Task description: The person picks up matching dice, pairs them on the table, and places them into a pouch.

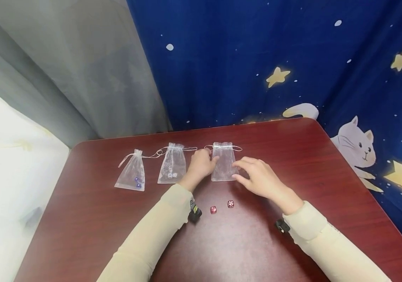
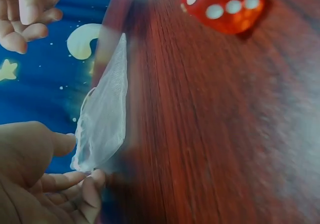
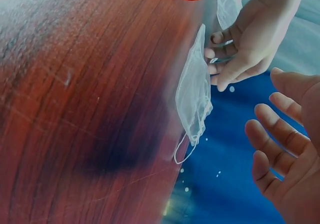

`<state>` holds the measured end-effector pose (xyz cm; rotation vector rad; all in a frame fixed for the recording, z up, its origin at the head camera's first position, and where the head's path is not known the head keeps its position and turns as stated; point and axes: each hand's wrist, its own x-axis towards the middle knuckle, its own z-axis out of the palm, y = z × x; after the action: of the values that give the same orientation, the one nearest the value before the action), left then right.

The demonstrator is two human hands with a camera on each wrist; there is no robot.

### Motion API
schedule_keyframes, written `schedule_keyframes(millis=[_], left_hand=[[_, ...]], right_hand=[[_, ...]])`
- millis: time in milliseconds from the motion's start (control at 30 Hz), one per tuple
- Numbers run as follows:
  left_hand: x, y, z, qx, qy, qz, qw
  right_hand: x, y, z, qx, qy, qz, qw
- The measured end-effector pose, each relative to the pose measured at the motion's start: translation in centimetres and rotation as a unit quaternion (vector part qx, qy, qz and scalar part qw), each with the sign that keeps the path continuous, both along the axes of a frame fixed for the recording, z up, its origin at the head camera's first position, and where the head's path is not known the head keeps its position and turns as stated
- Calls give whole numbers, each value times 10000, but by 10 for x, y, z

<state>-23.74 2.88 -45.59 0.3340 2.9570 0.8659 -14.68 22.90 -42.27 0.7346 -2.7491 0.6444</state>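
Observation:
A small sheer white drawstring bag [image 1: 223, 166] lies flat on the table, its gathered mouth and cord at the far end. My left hand [image 1: 201, 163] is at the bag's left side, fingertips right at its edge by the cord; in the left wrist view, thumb and fingers [image 2: 94, 184] stand apart around that edge. On the other side my right hand [image 1: 260, 178] hovers with loosely bent fingers [image 3: 280, 139], holding nothing. Two red dice, one left [image 1: 213, 210] and one right [image 1: 230, 203], sit in front of the bag, between my forearms.
Left of my left hand lies a similar bag [image 1: 163, 172] with white dice inside. Farther left, another bag [image 1: 127, 178] holds blue dice and is drawn tight at the neck. The dark red table [image 1: 98, 231] ends at a blue patterned curtain [image 1: 229, 58] and a grey one.

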Motion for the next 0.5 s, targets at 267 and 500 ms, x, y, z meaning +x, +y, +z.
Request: schedule_keyframes(millis=[267,500], left_hand=[[-7,7,-5,-14,-77,277,9996],[-5,3,-9,383,-135,373,9985]], right_hand=[[0,3,-3,-39,2,-80,10000],[0,6,-7,-61,19,-150,9999]])
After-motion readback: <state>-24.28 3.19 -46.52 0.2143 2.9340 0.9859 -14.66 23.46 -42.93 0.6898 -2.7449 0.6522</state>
